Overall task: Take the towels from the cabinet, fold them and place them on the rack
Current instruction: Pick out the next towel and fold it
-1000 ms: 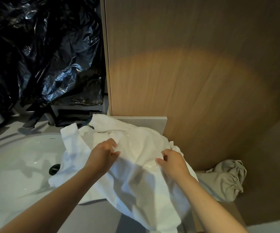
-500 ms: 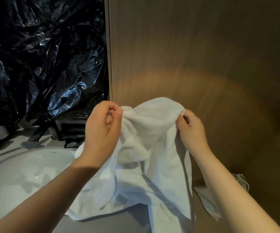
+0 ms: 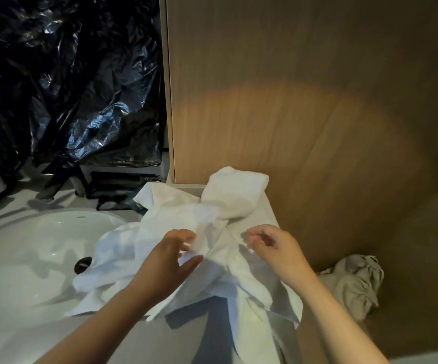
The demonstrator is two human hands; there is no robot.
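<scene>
One crumpled towel [image 3: 175, 214] lies lengthwise from sink [image 3: 28, 258] toward wooden panel [image 3: 291, 101].

white towel [image 3: 186, 248], white sink [image 3: 28, 248], black plastic [image 3: 68, 74].

- White sink basin [image 3: 28, 258] at 8 o'clock, set in a pale countertop [image 3: 62, 334]; dark round drain [image 3: 82, 264] at its right side.
- Glossy crumpled black plastic sheeting [image 3: 68, 82], 10 o'clock.
- Dark faucet [image 3: 51, 182], 9 o'clock; details unclear.
- Wood-grain panel [image 3: 304, 101], 12 to 3 o'clock, with a warm light patch.
</scene>
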